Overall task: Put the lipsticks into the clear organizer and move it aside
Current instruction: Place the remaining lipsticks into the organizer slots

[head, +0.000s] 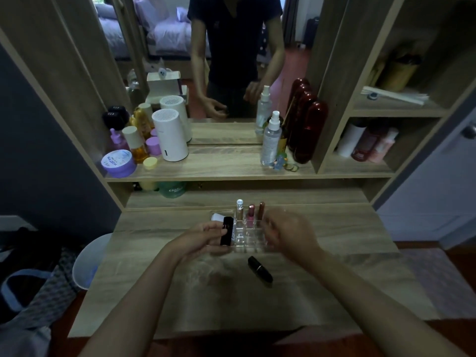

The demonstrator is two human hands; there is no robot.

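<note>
The clear organizer (244, 238) stands on the wooden desk in front of me. Three slim lip tubes stand upright in its back row: a silver-capped one (239, 210), a pink one (250, 215) and a brown one (261, 210). My left hand (203, 240) holds a black lipstick (227, 231) upright at the organizer's left edge. My right hand (288, 233) hovers over the organizer's right side with fingers curled and blurred; I see nothing in it. Another black lipstick (260, 269) lies on the desk just in front of the organizer. A white-capped item (215, 217) sits behind the held lipstick.
A shelf above the desk carries bottles, a purple jar (119, 163), a white cylinder (171, 136), a spray bottle (271, 140) and dark red bottles (307, 130) before a mirror. Cubbies stand at the right. A white bin (88, 261) sits left of the desk.
</note>
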